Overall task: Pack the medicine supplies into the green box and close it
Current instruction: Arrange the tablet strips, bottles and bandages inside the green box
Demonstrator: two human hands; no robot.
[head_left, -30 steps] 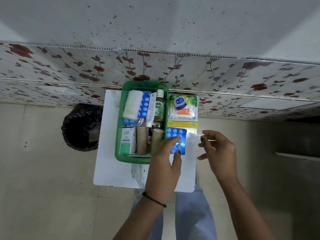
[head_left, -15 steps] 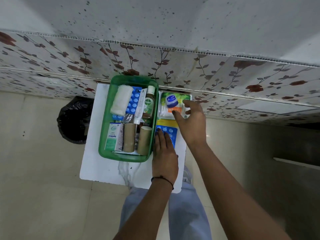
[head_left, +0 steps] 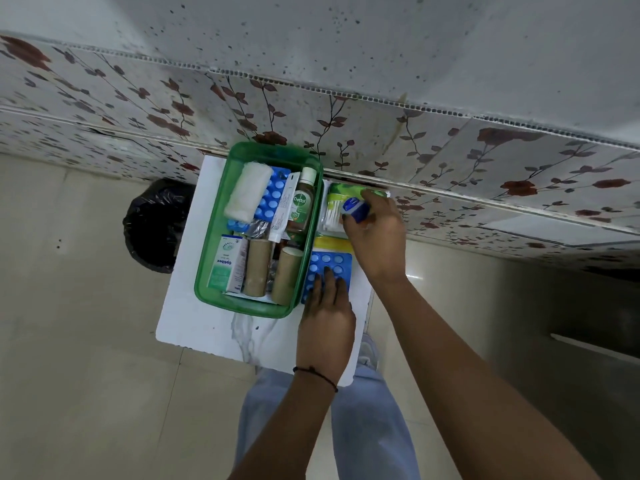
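Box (head_left: 242, 308) on table (head_left: 194, 317), bottle (head_left: 300, 206) + rolls (head_left: 257, 268) inside; blister pack (head_left: 329, 268) just right of box, swab pack (head_left: 334, 209) behind it.

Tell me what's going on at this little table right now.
A person is packing medicine supplies into an open green box on a small white table. The box already holds a bandage roll, an antiseptic bottle, cardboard tubes and a small carton. The right hand is gripping a small blue jar above a pack of cotton swabs beside the box. The left hand rests its fingertips on a blue pill strip lying on the table.
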